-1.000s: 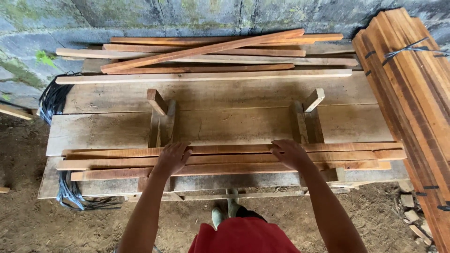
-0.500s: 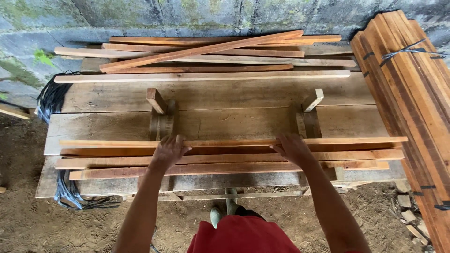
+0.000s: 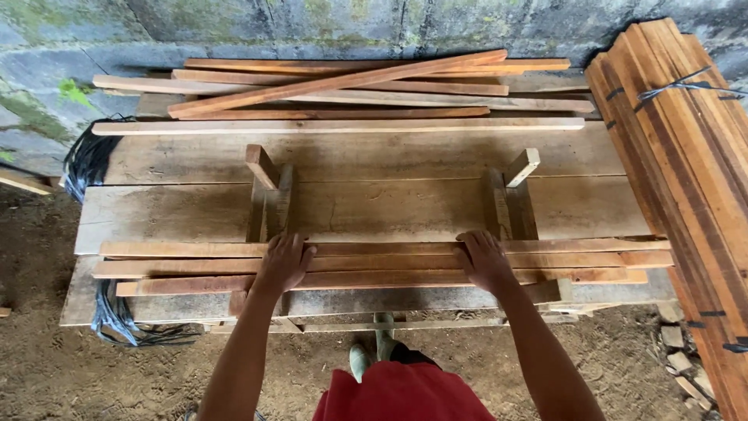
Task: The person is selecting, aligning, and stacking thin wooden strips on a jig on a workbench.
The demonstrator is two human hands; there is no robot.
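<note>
Your left hand (image 3: 284, 261) lies flat, fingers spread, on the near wooden slats (image 3: 389, 263); your right hand (image 3: 483, 257) rests palm-down on the same slats, fingers extended, gripping nothing. The slats lie side by side lengthwise along the near edge of the plank tabletop (image 3: 374, 206). Beyond them, two upright wooden brackets (image 3: 269, 191) stand mid-table. Farther back, a loose slat pile (image 3: 343, 90) lies against the wall; a strapped bundle (image 3: 686, 148) sits right.

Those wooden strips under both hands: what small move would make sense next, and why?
Probably nudging the wooden strips even: their ends sit staggered at both sides. The left hand and right hand lie flat on them, short of the two upright stops.
</note>
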